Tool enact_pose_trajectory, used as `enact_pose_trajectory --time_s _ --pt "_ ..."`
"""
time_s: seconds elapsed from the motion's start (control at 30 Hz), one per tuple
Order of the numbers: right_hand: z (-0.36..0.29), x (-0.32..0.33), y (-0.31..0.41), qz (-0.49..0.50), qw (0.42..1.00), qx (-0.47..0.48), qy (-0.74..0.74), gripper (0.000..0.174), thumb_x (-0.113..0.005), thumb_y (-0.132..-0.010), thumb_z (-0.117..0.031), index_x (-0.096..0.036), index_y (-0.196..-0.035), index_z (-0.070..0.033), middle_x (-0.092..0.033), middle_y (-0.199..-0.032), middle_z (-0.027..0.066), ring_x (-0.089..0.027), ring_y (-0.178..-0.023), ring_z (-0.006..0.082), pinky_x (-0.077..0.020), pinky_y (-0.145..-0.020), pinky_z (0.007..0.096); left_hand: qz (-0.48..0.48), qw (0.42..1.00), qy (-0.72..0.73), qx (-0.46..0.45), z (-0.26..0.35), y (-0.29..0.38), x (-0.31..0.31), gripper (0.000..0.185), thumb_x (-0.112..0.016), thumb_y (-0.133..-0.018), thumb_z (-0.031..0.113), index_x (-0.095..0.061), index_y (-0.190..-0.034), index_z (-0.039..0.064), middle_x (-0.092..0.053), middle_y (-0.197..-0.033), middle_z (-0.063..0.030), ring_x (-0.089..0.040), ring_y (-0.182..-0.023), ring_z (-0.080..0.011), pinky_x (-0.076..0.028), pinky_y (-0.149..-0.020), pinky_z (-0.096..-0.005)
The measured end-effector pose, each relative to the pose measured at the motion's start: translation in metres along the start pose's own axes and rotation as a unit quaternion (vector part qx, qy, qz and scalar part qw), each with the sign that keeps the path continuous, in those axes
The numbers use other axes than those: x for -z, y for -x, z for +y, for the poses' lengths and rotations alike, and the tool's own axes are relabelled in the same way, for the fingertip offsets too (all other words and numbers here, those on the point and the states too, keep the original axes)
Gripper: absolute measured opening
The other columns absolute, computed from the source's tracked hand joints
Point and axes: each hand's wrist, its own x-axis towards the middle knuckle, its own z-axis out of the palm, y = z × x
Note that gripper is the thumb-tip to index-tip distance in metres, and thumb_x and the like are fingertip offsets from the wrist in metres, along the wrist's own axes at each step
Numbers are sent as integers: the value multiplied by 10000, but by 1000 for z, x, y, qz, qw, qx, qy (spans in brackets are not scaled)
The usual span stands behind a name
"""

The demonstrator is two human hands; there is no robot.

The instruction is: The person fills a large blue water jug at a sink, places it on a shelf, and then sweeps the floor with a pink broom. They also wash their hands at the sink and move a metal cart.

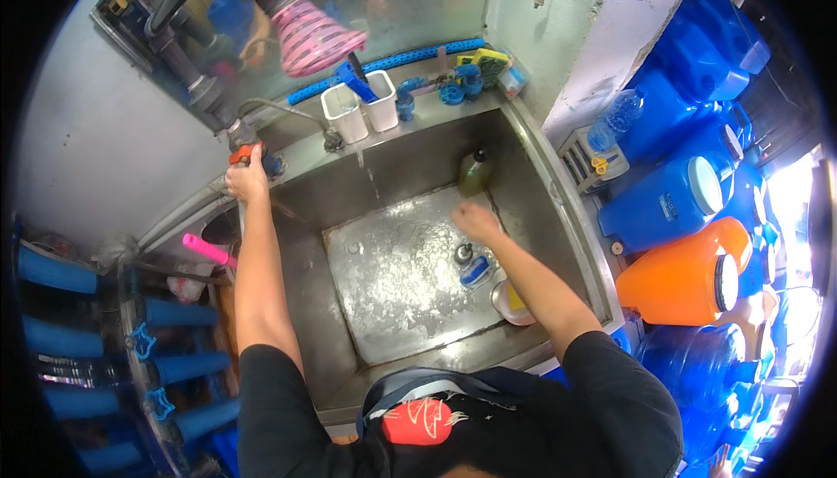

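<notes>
My left hand (247,180) grips the red valve handle (244,153) on the pipe at the sink's back left corner. Over the stainless steel sink (307,321), my right hand (475,221) is blurred with its fingers curled; whether anything is in it I cannot tell. Just beyond it, a bottle of greenish liquid (473,176) with a black top stands in the sink's back right corner. Nearer me lie a blue scrub brush (475,271) and a small dark-metallic knobbed item (463,253). My right forearm partly hides a round bowl (505,304) holding a yellow sponge (516,298).
Along the back ledge are two white containers (345,115), blue pipe fittings (467,82) and sponges (490,59). A thin stream of water (369,177) falls into the sink. Blue jugs (654,206) and an orange jug (673,282) crowd the right; blue cylinders (189,370) line the left.
</notes>
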Motion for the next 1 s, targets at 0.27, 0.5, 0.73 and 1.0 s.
enact_pose_trajectory --time_s 0.27,0.5,0.73,1.0 --pt "63 -71 29 -25 969 111 217 252 -517 -864 -156 -618 -1077 -67 -591 -1094 192 -577 -1039 354 -538 -821 444 -25 893 269 -360 109 190 -4 407 -724 -744 124 -583 -1113 28 -597 -1108 -157 -581 -1048 -311 -462 -896 -402" --pt "87 -90 23 12 949 170 265 180 -569 -826 -160 -652 -952 -61 -605 -998 162 -604 -920 320 -563 -693 398 -220 811 323 -436 234 249 -32 282 -743 -757 158 -673 -1004 40 -560 -1191 -168 -605 -1054 -307 -505 -848 -362" --pt "93 -96 23 1 931 241 276 157 -559 -835 -142 -613 -954 -55 -571 -966 157 -594 -888 319 -568 -654 411 -335 831 310 -316 295 244 -94 423 -720 -777 230 -683 -1156 45 -599 -1151 -208 -571 -1096 -344 -446 -968 -388" --pt "101 -98 27 58 909 292 291 120 -575 -830 -166 -636 -870 -71 -584 -898 131 -602 -863 301 -574 -638 380 -259 715 615 206 270 266 -94 545 -600 -839 70 -472 -1346 -83 -560 -1310 -180 -559 -1164 -249 -422 -1003 -339"
